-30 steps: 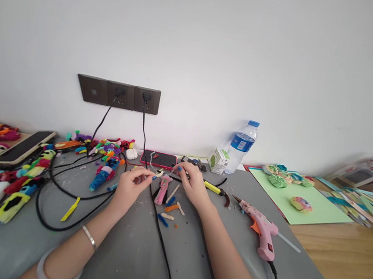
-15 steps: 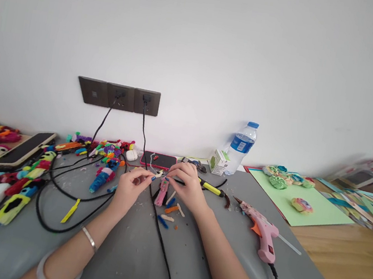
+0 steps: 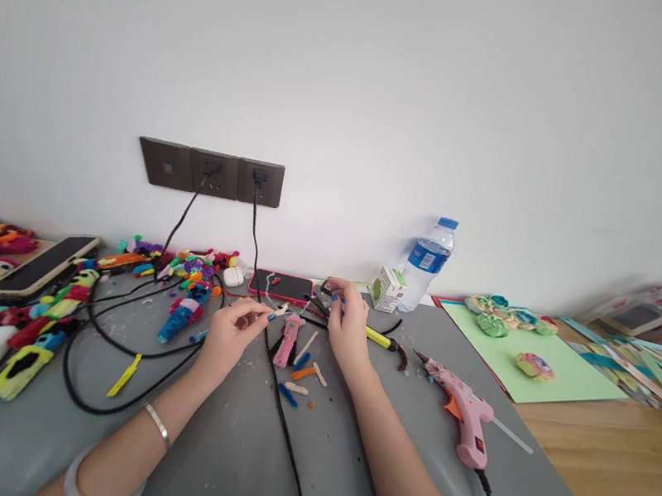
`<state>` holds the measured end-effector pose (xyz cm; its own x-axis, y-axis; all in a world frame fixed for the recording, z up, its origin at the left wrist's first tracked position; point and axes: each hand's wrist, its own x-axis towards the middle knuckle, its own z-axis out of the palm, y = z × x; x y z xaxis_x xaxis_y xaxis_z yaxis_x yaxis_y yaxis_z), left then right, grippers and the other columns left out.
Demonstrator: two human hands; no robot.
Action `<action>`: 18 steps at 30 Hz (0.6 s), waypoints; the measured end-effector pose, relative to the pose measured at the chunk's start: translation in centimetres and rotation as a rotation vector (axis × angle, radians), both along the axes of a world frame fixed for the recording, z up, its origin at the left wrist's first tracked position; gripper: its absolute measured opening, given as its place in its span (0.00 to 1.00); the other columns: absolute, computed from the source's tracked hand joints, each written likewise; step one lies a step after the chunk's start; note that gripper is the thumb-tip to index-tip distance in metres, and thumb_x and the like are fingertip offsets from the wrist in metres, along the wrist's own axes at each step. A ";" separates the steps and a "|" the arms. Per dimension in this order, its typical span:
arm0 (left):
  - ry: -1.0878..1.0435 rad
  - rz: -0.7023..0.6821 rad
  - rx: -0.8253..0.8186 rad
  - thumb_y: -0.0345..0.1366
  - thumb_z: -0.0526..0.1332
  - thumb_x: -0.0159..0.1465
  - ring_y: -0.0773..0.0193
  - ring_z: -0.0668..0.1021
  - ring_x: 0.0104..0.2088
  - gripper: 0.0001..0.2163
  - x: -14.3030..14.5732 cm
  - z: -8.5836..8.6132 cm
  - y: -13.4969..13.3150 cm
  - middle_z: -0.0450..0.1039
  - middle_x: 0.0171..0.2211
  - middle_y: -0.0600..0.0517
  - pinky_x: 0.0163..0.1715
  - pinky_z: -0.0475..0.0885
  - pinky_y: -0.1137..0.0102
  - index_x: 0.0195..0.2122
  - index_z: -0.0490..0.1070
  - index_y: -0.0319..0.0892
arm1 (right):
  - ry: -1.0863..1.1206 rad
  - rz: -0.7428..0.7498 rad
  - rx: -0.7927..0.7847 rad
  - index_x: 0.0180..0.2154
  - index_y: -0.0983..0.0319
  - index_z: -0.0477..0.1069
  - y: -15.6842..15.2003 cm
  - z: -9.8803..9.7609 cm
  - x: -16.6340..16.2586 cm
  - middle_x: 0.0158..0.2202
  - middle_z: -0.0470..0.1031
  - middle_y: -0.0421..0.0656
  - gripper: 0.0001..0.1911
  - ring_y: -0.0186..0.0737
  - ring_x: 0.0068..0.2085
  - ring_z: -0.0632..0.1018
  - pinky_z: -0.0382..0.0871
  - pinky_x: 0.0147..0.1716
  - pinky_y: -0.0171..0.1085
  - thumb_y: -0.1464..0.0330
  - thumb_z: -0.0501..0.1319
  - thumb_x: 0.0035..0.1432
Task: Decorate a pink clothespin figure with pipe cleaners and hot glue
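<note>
Forearms enter from 6 o'clock over a grey surface (image 3: 246,469); a silver bracelet (image 3: 159,424) and a pale bangle (image 3: 101,488) sit on the left wrist.

Black cable (image 3: 288,442) runs between the arms toward 12 o'clock, up to the wall sockets (image 3: 211,171).

Left hand (image 3: 229,337): fingers pinched shut on a small cream strip (image 3: 279,311), held just above the surface at about 11 o'clock of centre.

Pink figure (image 3: 289,339): lies flat between the two hands, just beside the strip; short cream, orange and blue sticks (image 3: 304,372) lie near it on the 6 o'clock side.

Right hand (image 3: 349,326): fingers curled at a dark tool (image 3: 322,301) at 12 o'clock of the pink figure; whether they grip it cannot be told.

Yellow-handled tool (image 3: 380,337): lies just beside the right hand at 3 o'clock.

Pink glue gun (image 3: 466,408): at 3 o'clock, well apart from the hands, lying on its side, cord trailing to 5 o'clock.

Coloured figures (image 3: 44,312): scattered at 9 o'clock among looped cables.

Red-edged phone (image 3: 281,284): flat at 12 o'clock, beyond the hands.

Small carton (image 3: 388,285) and water bottle (image 3: 428,262): upright at 1 o'clock, against the wall.

Green sheet (image 3: 539,361): at 2 o'clock, carrying rolled pieces.
</note>
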<state>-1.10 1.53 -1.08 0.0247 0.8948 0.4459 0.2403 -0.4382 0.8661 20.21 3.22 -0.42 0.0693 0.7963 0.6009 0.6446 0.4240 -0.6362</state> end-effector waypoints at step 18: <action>0.055 -0.017 0.013 0.36 0.63 0.60 0.68 0.71 0.23 0.06 0.2 -0.1 -0.1 0.77 0.29 0.50 0.22 0.65 0.74 0.31 0.79 0.41 | -0.038 0.218 0.073 0.24 0.58 0.59 -1.1 1.1 -0.7 0.36 0.74 0.45 0.23 0.45 0.40 0.72 0.58 0.49 0.47 0.63 0.41 0.71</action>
<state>-0.94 1.40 -1.13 0.0644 0.8881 0.4550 0.2802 -0.4537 0.8460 19.48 2.10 0.65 -0.1237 0.7444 0.6561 0.5555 0.5999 -0.5759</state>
